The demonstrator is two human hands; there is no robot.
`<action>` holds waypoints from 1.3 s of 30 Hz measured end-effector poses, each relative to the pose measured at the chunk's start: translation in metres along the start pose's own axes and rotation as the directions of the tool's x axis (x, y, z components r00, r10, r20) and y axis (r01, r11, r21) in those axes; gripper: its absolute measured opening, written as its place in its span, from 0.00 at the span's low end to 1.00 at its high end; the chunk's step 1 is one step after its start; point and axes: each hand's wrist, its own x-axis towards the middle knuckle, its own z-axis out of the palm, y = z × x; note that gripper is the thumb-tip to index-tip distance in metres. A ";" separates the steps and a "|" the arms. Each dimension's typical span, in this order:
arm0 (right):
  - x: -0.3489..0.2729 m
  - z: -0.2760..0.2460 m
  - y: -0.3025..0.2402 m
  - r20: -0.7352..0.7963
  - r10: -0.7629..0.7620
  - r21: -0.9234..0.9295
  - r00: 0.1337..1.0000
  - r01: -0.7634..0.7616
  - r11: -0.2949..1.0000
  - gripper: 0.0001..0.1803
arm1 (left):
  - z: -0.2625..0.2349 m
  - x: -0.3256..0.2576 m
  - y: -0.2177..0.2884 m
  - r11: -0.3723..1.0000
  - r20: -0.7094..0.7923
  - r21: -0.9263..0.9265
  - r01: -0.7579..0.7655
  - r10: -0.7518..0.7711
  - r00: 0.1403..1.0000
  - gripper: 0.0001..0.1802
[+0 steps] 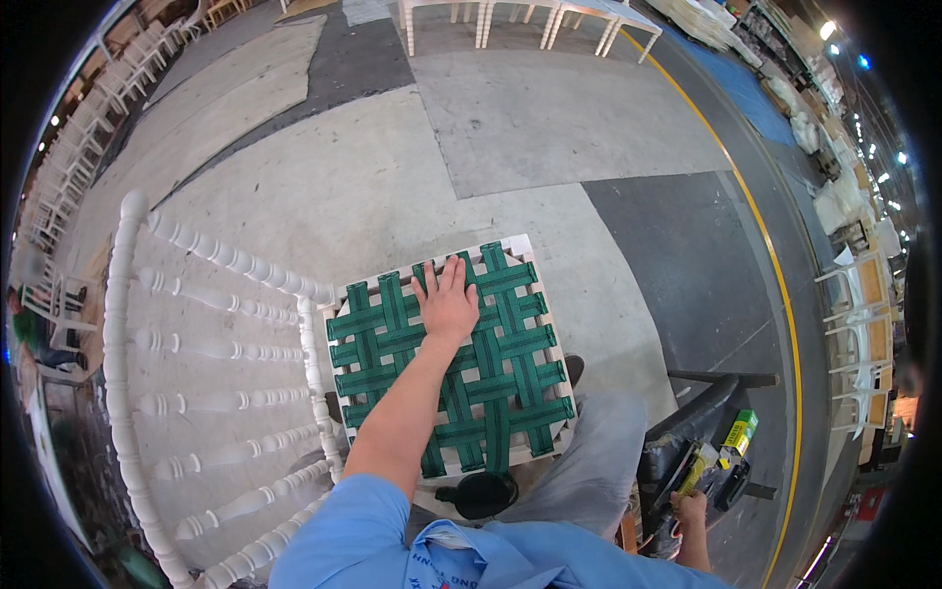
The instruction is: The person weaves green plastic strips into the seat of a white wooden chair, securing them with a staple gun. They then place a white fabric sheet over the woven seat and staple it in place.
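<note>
My left hand (447,301) lies flat, fingers together, on the green woven webbing (510,393) of a white chair seat (518,245). The white chair back with turned spindles (211,344) lies to the left of the seat. Low at the right, my right hand (690,510) grips a black and yellow power tool (711,469) that has a green and yellow part at its top. My knee in grey trousers (594,461) sits between the seat and the tool.
A black round object (483,491) sits at the seat's near edge. A black stand (711,393) rises beside the tool. More white chairs (520,20) stand at the far side and along the left. A yellow floor line (775,285) curves down the right.
</note>
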 end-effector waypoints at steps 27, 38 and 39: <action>-0.141 0.134 -0.440 0.459 -0.679 0.519 0.573 0.447 0.729 0.20 | 0.006 0.001 -0.011 0.995 -0.006 -0.099 -0.026 0.026 1.000 0.31; -0.181 0.302 -0.552 0.618 -0.632 0.429 0.469 0.472 0.770 0.17 | 0.012 -0.001 -0.018 0.989 -0.062 -0.143 -0.040 0.031 0.998 0.32; -0.182 0.306 -0.553 0.625 -0.626 0.424 0.466 0.470 0.774 0.16 | 0.011 0.000 -0.019 0.989 -0.047 -0.145 -0.038 0.031 0.998 0.32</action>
